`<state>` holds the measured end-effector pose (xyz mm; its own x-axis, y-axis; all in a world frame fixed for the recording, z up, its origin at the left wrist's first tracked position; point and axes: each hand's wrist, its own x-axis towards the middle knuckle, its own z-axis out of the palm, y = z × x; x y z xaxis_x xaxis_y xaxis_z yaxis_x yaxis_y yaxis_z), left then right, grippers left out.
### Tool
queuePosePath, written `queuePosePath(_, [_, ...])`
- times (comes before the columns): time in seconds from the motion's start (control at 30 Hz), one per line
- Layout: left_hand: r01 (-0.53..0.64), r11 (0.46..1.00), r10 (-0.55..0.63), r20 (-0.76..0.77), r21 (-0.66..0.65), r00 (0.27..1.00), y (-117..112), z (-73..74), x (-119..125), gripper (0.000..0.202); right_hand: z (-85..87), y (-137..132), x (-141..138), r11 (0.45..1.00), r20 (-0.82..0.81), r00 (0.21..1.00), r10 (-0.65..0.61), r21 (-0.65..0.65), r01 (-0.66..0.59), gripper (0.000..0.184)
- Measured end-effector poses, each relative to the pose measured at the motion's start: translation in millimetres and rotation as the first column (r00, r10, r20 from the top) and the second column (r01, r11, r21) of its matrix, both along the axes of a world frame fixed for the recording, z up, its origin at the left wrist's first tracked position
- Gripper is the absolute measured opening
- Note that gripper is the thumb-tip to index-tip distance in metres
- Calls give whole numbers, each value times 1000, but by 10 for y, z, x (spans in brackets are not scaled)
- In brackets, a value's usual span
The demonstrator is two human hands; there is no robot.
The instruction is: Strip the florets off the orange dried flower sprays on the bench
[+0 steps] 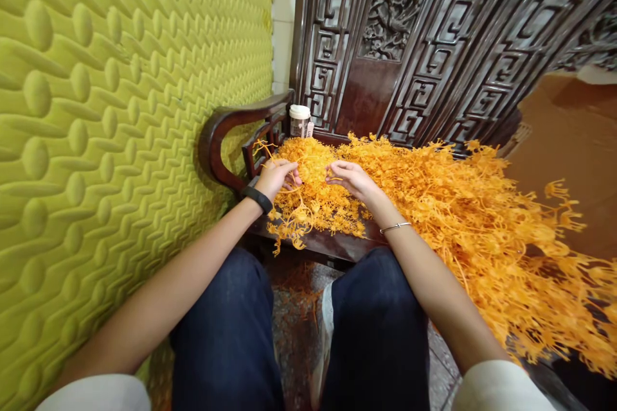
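My left hand (277, 178), with a black band on its wrist, is closed in a pinch on an orange plastic sprig (301, 213). The sprig's branching tips hang below the fingers, over the bench edge. Opposite it, my right hand (355, 180) has its thumb and fingers drawn together, with a thin bracelet behind the wrist. Whatever lies between those fingertips is too small to make out. Under and behind both hands spreads a loose heap of similar orange plastic sprigs (318, 167).
A larger orange pile (448, 205) covers the dark wooden bench (332, 245) to the right. Near the armrest (212, 135) stands a clear jar (299, 121) with a white lid. A yellow-green padded wall (120, 109) rises at left; brown cardboard (569, 135) stands at right.
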<state>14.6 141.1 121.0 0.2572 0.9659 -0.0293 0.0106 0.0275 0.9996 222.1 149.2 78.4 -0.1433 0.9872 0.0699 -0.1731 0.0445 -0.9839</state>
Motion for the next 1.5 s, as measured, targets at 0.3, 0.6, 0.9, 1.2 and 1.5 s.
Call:
queuePosePath(0.3, [101, 995, -98, -127, 16, 987, 50, -47, -85, 27, 10, 59, 127, 971, -160, 957, -240, -36, 237, 25])
queuePosePath(0.6, [574, 814, -575, -246, -84, 780, -76, 0, -18, 30, -7, 76, 118, 894, -187, 875, -446, -50, 445, 10])
queuePosePath(0.9, [376, 903, -371, 65, -207, 926, -200, 41, 263, 25, 177, 125, -71, 577, -176, 552, -815, -157, 801, 6])
queuePosePath(1.2, [355, 862, -321, 152, -361, 935, -244, 76, 350, 31, 135, 258, -81, 480, -219, 439, -871, -190, 857, 8])
queuePosePath(1.5, [459, 860, -467, 20, -223, 884, -433, 177, 177, 28, 163, 269, 60, 473, -293, 391, -872, -308, 825, 15])
